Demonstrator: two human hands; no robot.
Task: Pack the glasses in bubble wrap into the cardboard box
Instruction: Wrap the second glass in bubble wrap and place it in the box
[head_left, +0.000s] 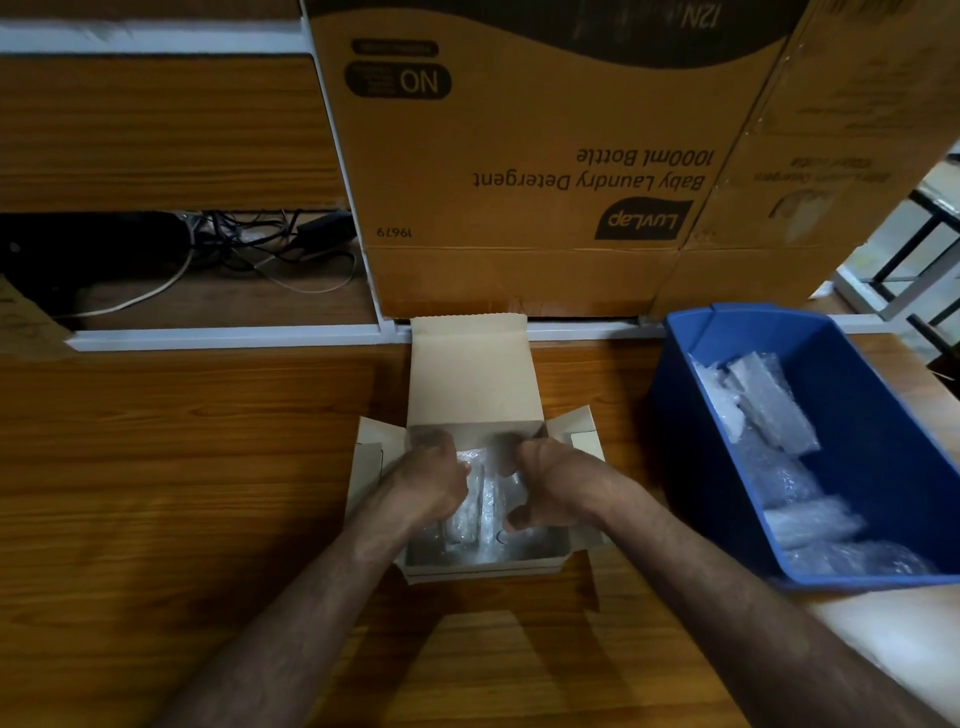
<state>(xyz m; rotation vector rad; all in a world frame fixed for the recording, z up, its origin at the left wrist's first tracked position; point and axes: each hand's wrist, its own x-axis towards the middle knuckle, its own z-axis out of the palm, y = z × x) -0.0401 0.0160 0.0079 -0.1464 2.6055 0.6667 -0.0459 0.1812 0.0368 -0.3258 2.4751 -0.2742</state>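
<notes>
Both hands, left (434, 480) and right (553, 480), grip wrapped glasses (470, 512) inside box (475, 374); forcing them down risks cracking.

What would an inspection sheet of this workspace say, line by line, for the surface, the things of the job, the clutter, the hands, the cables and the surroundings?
Surface: wooden table, brown grain.
Job's things: small cardboard box open, lid flap upright; bubble-wrapped glasses inside it; more wrapped pieces in the blue bin at the right.
Clutter: nothing seen on the table beyond these.
Hands: left hand and right hand both reach into the small box, fingers curled on the wrap.
Cables: tangle of dark and white cables in the recess behind the table, at the left.
Surroundings: large detergent carton upside down behind the small box; metal frame at far right.
</notes>
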